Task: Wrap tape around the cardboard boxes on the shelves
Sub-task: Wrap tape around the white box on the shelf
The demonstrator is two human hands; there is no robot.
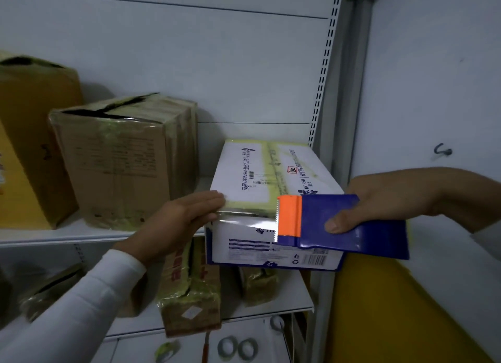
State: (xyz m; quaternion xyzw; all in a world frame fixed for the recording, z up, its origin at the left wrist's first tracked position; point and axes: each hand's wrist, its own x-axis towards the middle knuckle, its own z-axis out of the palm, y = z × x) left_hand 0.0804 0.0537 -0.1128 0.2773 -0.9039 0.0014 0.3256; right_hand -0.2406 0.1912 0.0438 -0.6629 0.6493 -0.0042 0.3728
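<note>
A white printed cardboard box (260, 170) with yellowish tape on top juts over the front edge of the upper shelf (67, 236). My left hand (179, 221) lies flat with straight fingers on the box's front left top corner. My right hand (385, 197) grips a blue tape dispenser (352, 224) with an orange cutter head (288, 216). The cutter sits against the box's front face. A shiny strip of clear tape (244, 223) runs from it along the front face toward my left fingers.
Two brown taped boxes (122, 159) (29, 145) stand to the left on the same shelf. Lower shelf holds taped boxes (189, 289). Several tape rolls (237, 347) lie at the bottom. A slotted upright (322, 91) and white wall (433, 78) bound the right; something yellow (385, 314) sits below right.
</note>
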